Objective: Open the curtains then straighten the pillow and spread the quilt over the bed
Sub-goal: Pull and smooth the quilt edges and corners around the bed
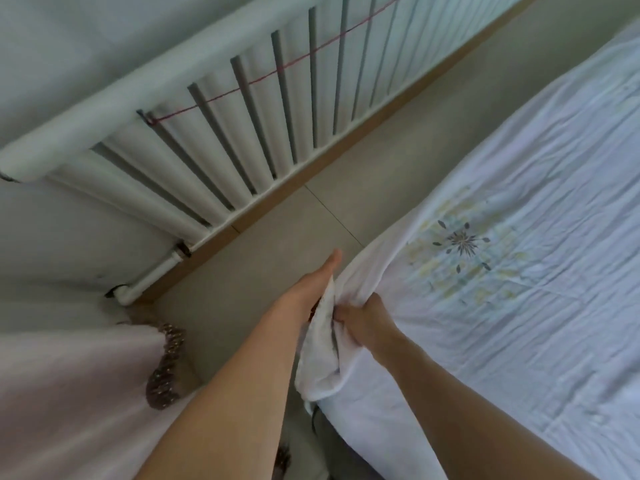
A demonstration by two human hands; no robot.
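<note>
In right hand's (363, 320) grip: quilt (519, 237) edge

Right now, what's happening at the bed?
A person is working the white quilt at the bed's near corner, beside the radiator. The right hand grips a bunched fold of the quilt edge. The left hand lies along the same fold with straight fingers; whether it pinches the cloth is hidden. The quilt already covers most of the bed seen here, still wrinkled, with its corner hanging loose over the edge. No pillow is in view.
</note>
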